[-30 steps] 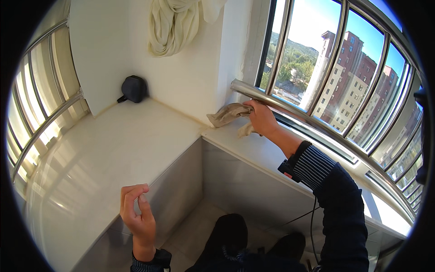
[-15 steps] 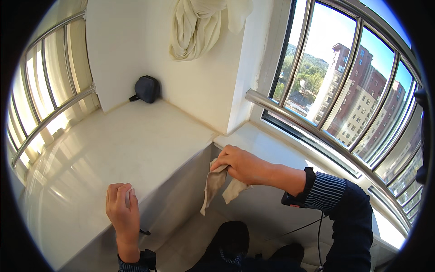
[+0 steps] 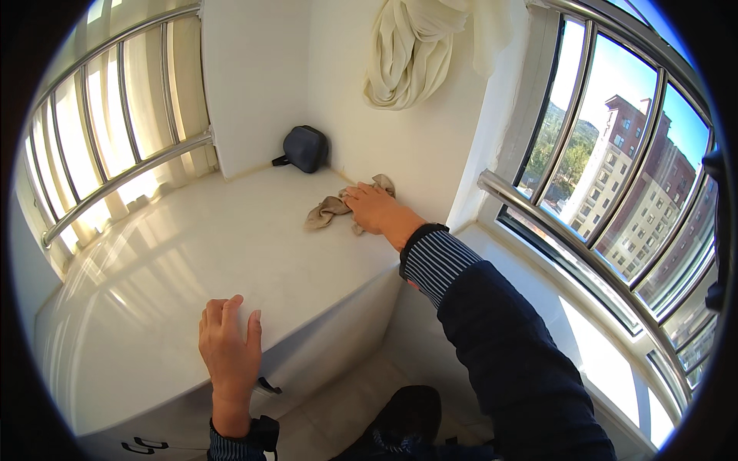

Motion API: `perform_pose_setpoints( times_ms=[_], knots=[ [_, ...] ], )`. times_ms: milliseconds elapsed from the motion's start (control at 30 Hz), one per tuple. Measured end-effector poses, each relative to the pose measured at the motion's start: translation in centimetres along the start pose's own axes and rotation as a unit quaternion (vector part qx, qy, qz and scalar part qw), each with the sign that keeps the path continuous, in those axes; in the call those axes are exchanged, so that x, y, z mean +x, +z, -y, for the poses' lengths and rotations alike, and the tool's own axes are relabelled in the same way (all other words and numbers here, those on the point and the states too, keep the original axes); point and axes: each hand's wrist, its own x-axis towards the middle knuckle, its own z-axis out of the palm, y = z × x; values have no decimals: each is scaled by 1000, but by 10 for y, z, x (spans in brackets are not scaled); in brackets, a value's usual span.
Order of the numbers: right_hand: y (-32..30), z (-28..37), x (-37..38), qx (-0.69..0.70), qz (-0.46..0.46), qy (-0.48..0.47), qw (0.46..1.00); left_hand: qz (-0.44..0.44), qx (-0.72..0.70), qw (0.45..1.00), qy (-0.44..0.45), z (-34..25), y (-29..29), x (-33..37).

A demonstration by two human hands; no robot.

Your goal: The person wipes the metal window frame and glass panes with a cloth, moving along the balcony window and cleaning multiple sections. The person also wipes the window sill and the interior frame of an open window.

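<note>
My right hand (image 3: 373,209) presses a crumpled beige cloth (image 3: 329,211) onto the white countertop (image 3: 254,238), near the back wall. The cloth bunches under my fingers and pokes out on both sides of them. My left hand (image 3: 232,338) is over the counter's front edge, holding nothing, with the thumb apart from slightly bent fingers. A dark rounded case (image 3: 306,149) with a strap sits in the back corner, to the left of the cloth.
A cream curtain (image 3: 411,58) hangs knotted above the counter. Metal rails (image 3: 127,173) run in front of the curtained window at left; more bars (image 3: 569,219) guard the right window. Dark drawer handles (image 3: 144,444) stick out below the counter's front edge.
My right hand has carried the cloth from in front of the sill, up and left, onto the counter. My left hand has shifted slightly right and its fingers have opened. The view has turned left.
</note>
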Motion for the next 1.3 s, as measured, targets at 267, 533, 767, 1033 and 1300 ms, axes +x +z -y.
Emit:
perform_pose_setpoints(
  times_ms=[267, 533, 767, 1033, 1300],
  knots=[
    [-75, 20, -81, -38, 194, 120, 973, -7, -4, 1000, 1, 1, -2, -2],
    [-202, 9, -212, 269, 157, 200, 929, -22, 36, 999, 29, -5, 5, -4],
    [-134, -59, -221, 87, 67, 302, 947, -20, 35, 999, 25, -7, 6, -4],
    [-105, -21, -176, 87, 79, 231, 966, -11, 54, 997, 45, -10, 7, -3],
    [-161, 84, -167, 424, 55, 12, 904, -3, 58, 998, 31, -12, 6, -6]
  ],
)
